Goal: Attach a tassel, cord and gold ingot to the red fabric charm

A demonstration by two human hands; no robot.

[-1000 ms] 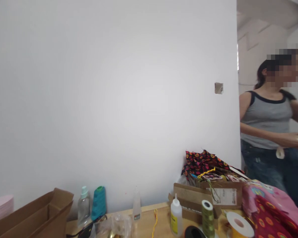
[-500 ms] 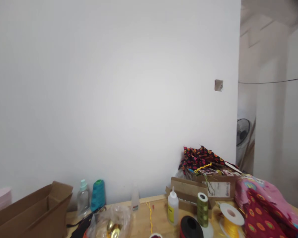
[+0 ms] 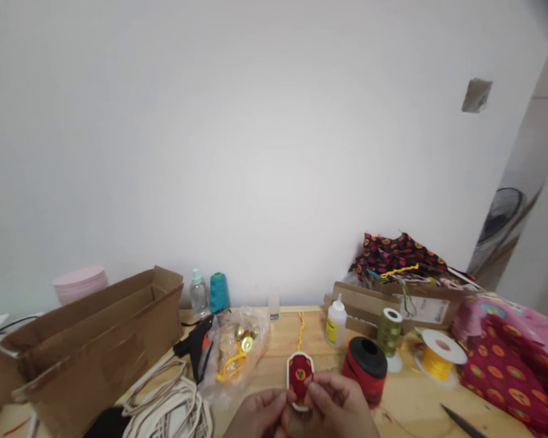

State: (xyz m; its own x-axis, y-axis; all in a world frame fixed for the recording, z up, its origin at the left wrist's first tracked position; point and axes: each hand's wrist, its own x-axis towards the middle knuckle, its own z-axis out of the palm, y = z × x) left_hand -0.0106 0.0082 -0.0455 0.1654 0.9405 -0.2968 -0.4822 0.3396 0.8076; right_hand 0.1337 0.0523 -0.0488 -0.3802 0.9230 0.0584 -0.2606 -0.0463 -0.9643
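A small dark red fabric tag (image 3: 300,372) with a white edge and a printed figure shows at the lower middle. From its top a twisted yellow cord (image 3: 301,328) runs up towards the wall. My left hand (image 3: 262,413) pinches at the tag's lower left edge, fingers closed. On the other side, the closed thumb and fingers of my right hand (image 3: 338,401) press on its lower right edge. The fingertips partly cover the tag's lower end. Both hands are close together.
Left are a cardboard box (image 3: 95,340), white cord (image 3: 178,407), a glue gun (image 3: 196,347) and a plastic bag (image 3: 251,365) with golden bells. Right stand a glue bottle (image 3: 336,322), red ribbon roll (image 3: 369,377), green thread (image 3: 389,331), yellow cord spool (image 3: 438,359) and patterned cloth (image 3: 497,365).
The view has tilted down and swung left, so more of the table shows. Both hands and most of the red tag have come into sight.
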